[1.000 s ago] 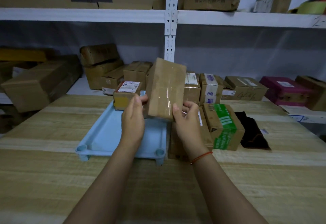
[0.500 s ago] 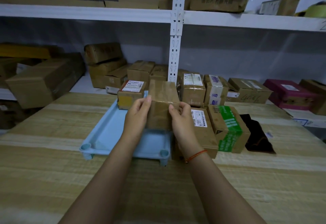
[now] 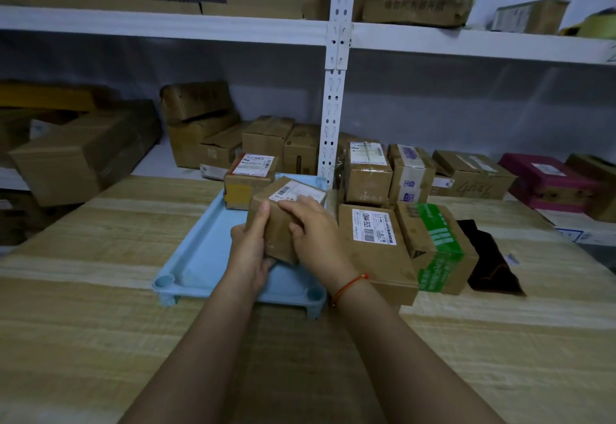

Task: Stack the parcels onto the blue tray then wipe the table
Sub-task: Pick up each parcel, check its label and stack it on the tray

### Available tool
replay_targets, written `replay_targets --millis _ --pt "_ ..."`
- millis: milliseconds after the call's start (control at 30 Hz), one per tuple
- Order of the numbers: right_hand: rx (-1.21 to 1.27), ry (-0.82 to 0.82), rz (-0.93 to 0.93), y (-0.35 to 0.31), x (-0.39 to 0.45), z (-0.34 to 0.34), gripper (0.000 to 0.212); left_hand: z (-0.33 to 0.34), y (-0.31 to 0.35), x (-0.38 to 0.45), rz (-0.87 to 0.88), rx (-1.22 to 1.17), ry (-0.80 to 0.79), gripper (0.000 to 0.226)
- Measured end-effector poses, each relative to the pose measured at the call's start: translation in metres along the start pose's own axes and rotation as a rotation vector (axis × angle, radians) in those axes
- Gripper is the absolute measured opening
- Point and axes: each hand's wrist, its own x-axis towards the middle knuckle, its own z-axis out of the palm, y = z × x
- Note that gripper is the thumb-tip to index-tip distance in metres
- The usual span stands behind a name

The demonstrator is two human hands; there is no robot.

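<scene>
A pale wooden table (image 3: 100, 307) carries a shallow light-blue plastic tray (image 3: 206, 250). Right of the tray lie a flat brown cardboard parcel with a white barcode label (image 3: 376, 243) and a brown box wrapped in green tape (image 3: 436, 247). At the tray's far end sits a small labelled brown carton (image 3: 248, 180). Over the tray, the left hand (image 3: 250, 247) and right hand (image 3: 313, 230) both grip a tilted brown cardboard parcel (image 3: 283, 213).

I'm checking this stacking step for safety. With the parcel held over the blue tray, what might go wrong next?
The held parcel is tilted in the left hand and right hand; it may land crooked. It could also bump the labelled parcel already on the blue tray.
</scene>
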Motion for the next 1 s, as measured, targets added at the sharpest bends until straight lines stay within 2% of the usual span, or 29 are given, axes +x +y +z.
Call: replay_targets --millis 133,233,333,433,567,667,800,900,1000 --pt "-0.079 0.036 0.102 0.013 0.009 0.008 0.048 0.002 -0.001 0.007 -0.079 0.299 0.074 0.052" --pt "-0.085 0.069 0.185 0.023 0.016 0.015 0.047 0.004 -0.005 0.020 -0.084 0.445 0.084 0.053" --pt "-0.166 0.114 0.258 0.032 0.023 0.022 0.041 0.009 -0.009 0.035 -0.075 0.490 0.059 0.047" --pt "-0.269 0.152 0.301 0.039 0.033 0.025 0.036 0.013 -0.011 0.053 -0.047 0.462 0.098 0.054" --pt "-0.125 0.135 0.348 0.043 0.053 0.028 0.035 0.015 -0.015 0.073 -0.006 0.507 0.130 0.059" --pt "-0.144 0.108 0.352 0.041 0.065 0.030 0.039 0.018 -0.017 0.084 0.022 0.583 0.160 0.046" --pt "-0.198 0.070 0.316 0.044 0.075 0.032 0.037 0.026 -0.018 0.095 0.051 0.565 0.104 0.019" --pt "-0.240 0.007 0.335 0.046 0.083 0.031 0.037 0.034 -0.018 0.103 0.037 0.627 0.028 0.029" --pt "-0.264 -0.034 0.353 0.049 0.089 0.032 0.044 0.041 -0.016 0.109 0.005 0.685 -0.030 0.049"
